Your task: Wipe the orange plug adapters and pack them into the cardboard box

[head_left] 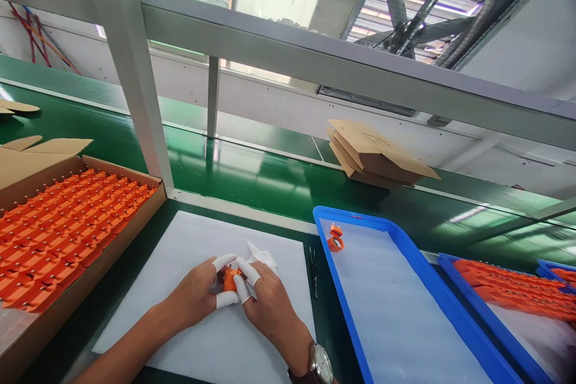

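Between my fingertips is a small orange plastic part [231, 280], held over a white sheet [180, 264]. My left hand [195, 291] grips it from the left, with white covers on the thumb and index finger. From the right, my right hand [267, 300] closes on the same part, also wearing white finger covers. A crumpled white cloth or tissue [263, 255] shows behind the right fingers; whether that hand holds it I cannot tell. Much of the orange part is hidden by the fingers.
A cardboard box [153, 192] of orange parts stands at left. One orange part [335, 239] lies in a blue tray [335, 288] at right, near thin tweezer-like tools [314, 273]. Another blue tray [477, 300] holds several orange parts. Folded cardboard [378, 153] lies on the green surface behind a metal rail.
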Tool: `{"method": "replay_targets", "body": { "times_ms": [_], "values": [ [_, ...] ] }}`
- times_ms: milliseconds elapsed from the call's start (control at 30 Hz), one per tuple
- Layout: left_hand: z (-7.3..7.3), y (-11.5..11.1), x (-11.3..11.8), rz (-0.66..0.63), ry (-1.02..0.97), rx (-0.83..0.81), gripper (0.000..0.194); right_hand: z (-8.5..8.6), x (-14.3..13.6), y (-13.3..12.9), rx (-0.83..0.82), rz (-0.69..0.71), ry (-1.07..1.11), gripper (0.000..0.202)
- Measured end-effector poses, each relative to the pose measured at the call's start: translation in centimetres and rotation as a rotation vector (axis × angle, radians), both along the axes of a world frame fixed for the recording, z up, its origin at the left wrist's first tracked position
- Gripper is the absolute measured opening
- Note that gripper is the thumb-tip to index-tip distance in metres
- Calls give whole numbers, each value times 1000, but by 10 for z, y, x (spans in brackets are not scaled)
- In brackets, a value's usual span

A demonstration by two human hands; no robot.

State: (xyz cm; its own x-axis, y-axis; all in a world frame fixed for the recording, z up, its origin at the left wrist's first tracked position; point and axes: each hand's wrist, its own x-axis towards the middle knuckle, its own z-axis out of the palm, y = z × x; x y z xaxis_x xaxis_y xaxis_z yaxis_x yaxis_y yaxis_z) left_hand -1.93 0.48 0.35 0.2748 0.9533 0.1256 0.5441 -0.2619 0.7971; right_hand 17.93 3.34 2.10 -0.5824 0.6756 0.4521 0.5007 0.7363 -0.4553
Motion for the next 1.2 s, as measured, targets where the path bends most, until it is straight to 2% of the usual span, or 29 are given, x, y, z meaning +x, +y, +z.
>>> {"method": "replay_targets", "body": {
  "times_ms": [133,267,467,633,767,900,1000,1100,1200],
  "values": [
    [1,-1,2,3,20,36,54,-3,-4,1,51,-25,87,23],
    [4,-1,3,-1,22,32,42,-1,-3,0,-9,16,64,32],
    [-2,0,0,21,38,16,61,-1,10,4,-71,54,4,59],
    [-8,-1,-2,19,56,39,65,-5,26,15,-25,-130,-26,64],
    [-9,-3,-2,27,70,74,67,-12,37,22,-9,-217,-218,71],
    [-5,-3,-1,22,73,116,69,-15,46,29,59,-329,-348,56],
    [-1,-3,-1,6,51,146,69,-10,48,31,145,-378,-254,51],
    [2,-3,1,-16,26,190,67,-3,43,27,180,-334,-118,59],
    [4,-2,2,-23,27,257,62,-2,37,21,178,-284,-64,56]
  ]
}}
